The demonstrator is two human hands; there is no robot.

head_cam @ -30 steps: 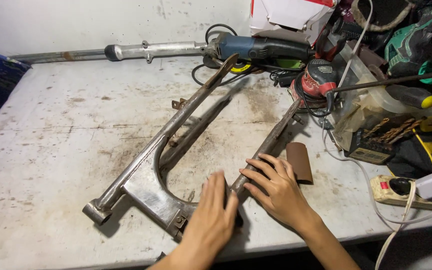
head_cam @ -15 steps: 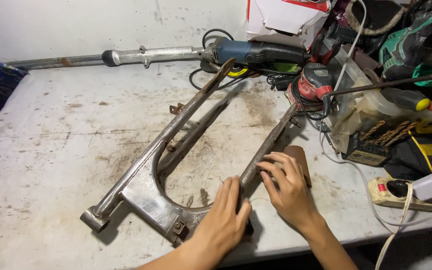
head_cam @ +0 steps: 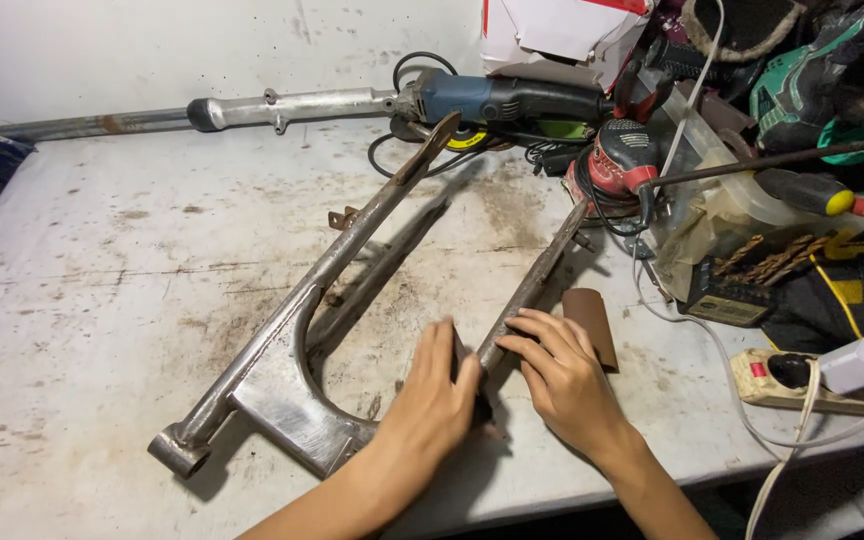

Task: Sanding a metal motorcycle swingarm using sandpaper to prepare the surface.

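A rusty U-shaped metal frame (head_cam: pixel 292 330) with two long arms lies on the stained white table (head_cam: pixel 102 300). My left hand (head_cam: pixel 437 390) rests flat on the near end of the frame's right arm (head_cam: pixel 542 270), fingers together. My right hand (head_cam: pixel 562 375) presses its fingertips on the same arm just to the right of the left hand. A brown piece of sandpaper (head_cam: pixel 592 322) lies on the table right behind my right hand, partly covered by it.
A blue angle grinder (head_cam: pixel 502 98) and a long metal tube (head_cam: pixel 252 108) lie along the back edge. A red power tool (head_cam: pixel 622 160), screwdriver (head_cam: pixel 802 190), drill bits (head_cam: pixel 762 262), cables and a power strip (head_cam: pixel 792 378) crowd the right side.
Both hands have slid forward along the frame's right arm, away from me. The right hand now sits beside the sandpaper. The frame itself has not shifted.
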